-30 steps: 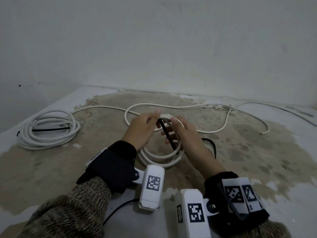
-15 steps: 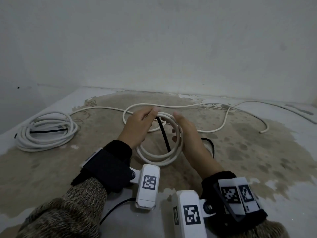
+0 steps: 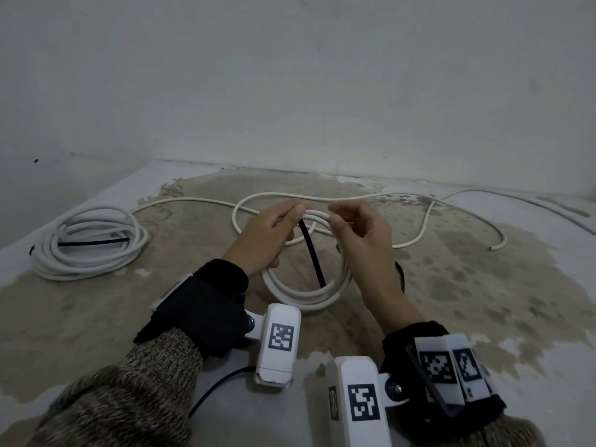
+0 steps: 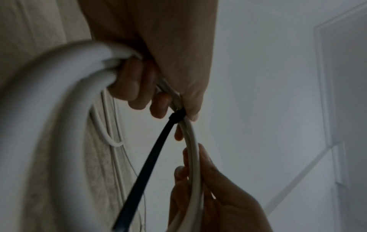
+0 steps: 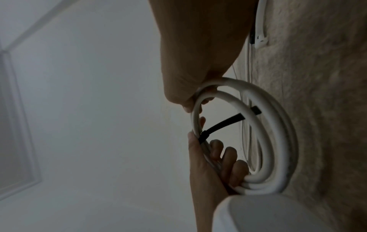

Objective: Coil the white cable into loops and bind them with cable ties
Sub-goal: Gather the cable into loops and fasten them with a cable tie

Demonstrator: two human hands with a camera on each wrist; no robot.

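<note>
My left hand (image 3: 295, 217) grips the top of the white cable coil (image 3: 306, 296), which stands upright on the floor. In the left wrist view its fingers (image 4: 137, 87) curl round the bundled loops. A black cable tie (image 3: 311, 253) is fastened round the loops beside my left fingertips, and its head (image 4: 177, 116) sits on the bundle. The tie's tail hangs free through the coil. My right hand (image 3: 335, 219) pinches the coil's top just right of the tie, with the cable (image 5: 195, 116) between thumb and fingers.
A second white coil (image 3: 87, 243) with a black tie lies at the left. Loose white cable (image 3: 422, 230) trails over the stained floor to a cut end (image 3: 491, 248) at the right. Another black strip (image 3: 400, 274) lies behind my right wrist. A wall stands close behind.
My right hand has let go of the tie's tail and moved up to pinch the top of the coil. The tail now hangs free. Both hands have risen slightly.
</note>
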